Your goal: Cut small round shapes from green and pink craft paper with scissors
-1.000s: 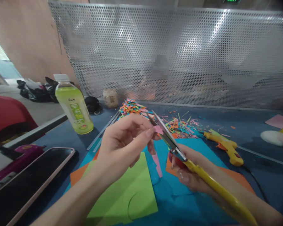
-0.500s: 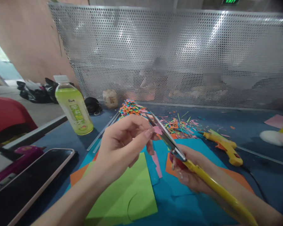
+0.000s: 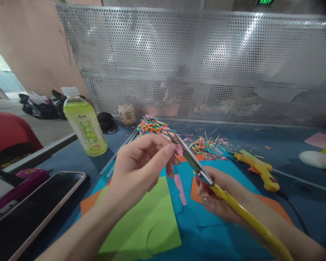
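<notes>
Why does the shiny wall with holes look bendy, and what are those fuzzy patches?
Head view: the wide lens curves the perforated metal screen; light glares off it in white patches; a blurred block sits behind it; the picture's corners darken.

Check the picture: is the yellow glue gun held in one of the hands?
No, the yellow glue gun lies alone on the blue table.

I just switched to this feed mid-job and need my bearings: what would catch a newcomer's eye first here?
At centre, the left hand pinches a small pink paper piece against the blades of yellow-handled scissors, gripped by the right hand. Under them lie green paper and blue paper. Behind sits a pile of colourful scraps, with a green drink bottle at left and a yellow glue gun at right.
</notes>
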`<state>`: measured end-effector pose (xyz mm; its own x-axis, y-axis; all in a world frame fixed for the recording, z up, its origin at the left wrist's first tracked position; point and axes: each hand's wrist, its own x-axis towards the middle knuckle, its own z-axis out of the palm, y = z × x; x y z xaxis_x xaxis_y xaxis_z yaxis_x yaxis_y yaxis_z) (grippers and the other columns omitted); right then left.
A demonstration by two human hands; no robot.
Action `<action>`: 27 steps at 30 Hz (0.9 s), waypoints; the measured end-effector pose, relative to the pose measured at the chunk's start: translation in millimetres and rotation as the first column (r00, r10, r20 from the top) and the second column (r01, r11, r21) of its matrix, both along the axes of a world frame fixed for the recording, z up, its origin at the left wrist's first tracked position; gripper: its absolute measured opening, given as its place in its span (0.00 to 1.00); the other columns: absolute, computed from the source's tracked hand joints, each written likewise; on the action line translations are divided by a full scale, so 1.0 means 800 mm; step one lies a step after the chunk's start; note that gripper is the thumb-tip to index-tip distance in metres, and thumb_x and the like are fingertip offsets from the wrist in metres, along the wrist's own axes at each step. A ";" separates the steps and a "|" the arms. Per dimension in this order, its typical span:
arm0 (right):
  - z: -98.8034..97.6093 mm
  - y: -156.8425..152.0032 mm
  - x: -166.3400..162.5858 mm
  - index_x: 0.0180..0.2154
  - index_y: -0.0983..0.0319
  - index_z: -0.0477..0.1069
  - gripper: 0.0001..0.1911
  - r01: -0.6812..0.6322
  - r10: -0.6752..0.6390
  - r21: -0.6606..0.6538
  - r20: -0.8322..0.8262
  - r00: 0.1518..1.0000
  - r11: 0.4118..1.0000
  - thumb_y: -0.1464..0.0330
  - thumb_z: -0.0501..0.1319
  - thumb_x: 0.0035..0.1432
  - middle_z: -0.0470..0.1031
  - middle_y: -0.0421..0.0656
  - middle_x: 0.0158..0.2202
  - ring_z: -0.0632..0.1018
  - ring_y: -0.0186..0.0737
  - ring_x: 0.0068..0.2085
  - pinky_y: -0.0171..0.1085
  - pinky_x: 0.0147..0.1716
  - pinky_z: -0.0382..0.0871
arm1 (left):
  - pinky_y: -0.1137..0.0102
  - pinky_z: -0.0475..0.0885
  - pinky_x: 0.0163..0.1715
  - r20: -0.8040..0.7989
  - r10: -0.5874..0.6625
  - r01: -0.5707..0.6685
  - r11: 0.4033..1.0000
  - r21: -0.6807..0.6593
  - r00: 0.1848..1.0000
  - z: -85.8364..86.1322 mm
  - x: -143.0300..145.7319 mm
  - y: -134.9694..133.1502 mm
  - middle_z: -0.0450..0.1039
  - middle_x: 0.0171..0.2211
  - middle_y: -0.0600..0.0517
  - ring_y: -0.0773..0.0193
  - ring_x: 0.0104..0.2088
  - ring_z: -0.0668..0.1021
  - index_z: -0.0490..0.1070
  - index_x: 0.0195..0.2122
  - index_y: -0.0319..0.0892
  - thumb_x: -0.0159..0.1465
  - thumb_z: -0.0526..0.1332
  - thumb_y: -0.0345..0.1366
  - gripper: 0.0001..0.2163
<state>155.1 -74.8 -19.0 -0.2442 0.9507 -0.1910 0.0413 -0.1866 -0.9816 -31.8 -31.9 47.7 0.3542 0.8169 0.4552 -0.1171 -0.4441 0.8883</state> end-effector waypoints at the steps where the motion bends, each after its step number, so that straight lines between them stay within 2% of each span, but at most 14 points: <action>1: 0.004 -0.003 -0.003 0.28 0.59 0.59 0.22 0.004 -0.004 0.033 0.008 1.000 0.999 0.46 0.57 0.49 0.57 0.35 0.22 0.61 0.30 0.22 0.32 0.20 0.57 | 0.82 0.53 0.04 -0.022 -0.008 0.008 1.000 0.009 1.000 0.000 0.001 0.000 0.71 0.17 0.56 0.77 0.09 0.65 0.70 0.25 0.40 0.58 0.60 0.35 0.07; 5: 0.028 -0.022 -0.013 0.28 0.59 0.57 0.20 0.041 -0.054 0.194 0.066 0.996 0.980 0.53 0.62 0.49 0.56 0.35 0.25 0.60 0.31 0.24 0.32 0.22 0.56 | 0.81 0.54 0.05 -0.037 -0.036 0.036 0.999 0.014 0.999 -0.002 0.002 0.002 0.71 0.17 0.56 0.75 0.11 0.68 0.70 0.25 0.40 0.57 0.61 0.34 0.05; 9: 0.040 -0.031 -0.017 0.29 0.58 0.57 0.18 0.025 -0.042 0.199 0.080 0.996 0.980 0.55 0.63 0.49 0.54 0.35 0.24 0.60 0.31 0.25 0.32 0.22 0.55 | 0.81 0.59 0.08 -0.050 -0.047 0.047 0.999 -0.013 0.998 -0.001 0.000 0.002 0.71 0.17 0.56 0.76 0.11 0.68 0.69 0.23 0.39 0.58 0.60 0.34 0.07; 14: 0.017 -0.015 -0.008 0.28 0.59 0.59 0.18 0.039 -0.048 0.180 0.044 0.998 0.983 0.52 0.61 0.49 0.57 0.35 0.24 0.61 0.31 0.24 0.32 0.21 0.56 | 0.81 0.55 0.06 -0.075 -0.042 0.040 0.999 -0.025 0.996 0.001 -0.003 0.001 0.71 0.16 0.56 0.77 0.10 0.66 0.69 0.24 0.39 0.58 0.59 0.34 0.07; 18: -0.005 0.002 0.000 0.27 0.59 0.60 0.21 0.015 -0.017 0.054 0.038 0.999 0.998 0.48 0.59 0.49 0.58 0.35 0.22 0.62 0.31 0.22 0.32 0.20 0.57 | 0.82 0.53 0.06 -0.086 -0.039 0.036 0.999 -0.035 0.996 0.001 -0.002 0.001 0.71 0.16 0.56 0.77 0.09 0.66 0.69 0.24 0.39 0.59 0.59 0.34 0.07; 27: -0.007 0.004 0.005 0.27 0.59 0.62 0.21 0.059 -0.062 0.066 0.045 0.997 0.996 0.48 0.58 0.49 0.59 0.36 0.21 0.64 0.32 0.22 0.32 0.20 0.59 | 0.81 0.55 0.07 -0.065 0.010 -0.011 1.000 -0.014 0.998 -0.003 -0.003 0.002 0.72 0.17 0.55 0.75 0.13 0.70 0.70 0.23 0.39 0.58 0.60 0.34 0.08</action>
<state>159.5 -71.6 -24.3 -0.1781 0.9742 -0.1388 0.0783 -0.1266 -0.9889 -34.4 -30.1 45.5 0.3737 0.8273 0.4194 -0.0541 -0.4319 0.9003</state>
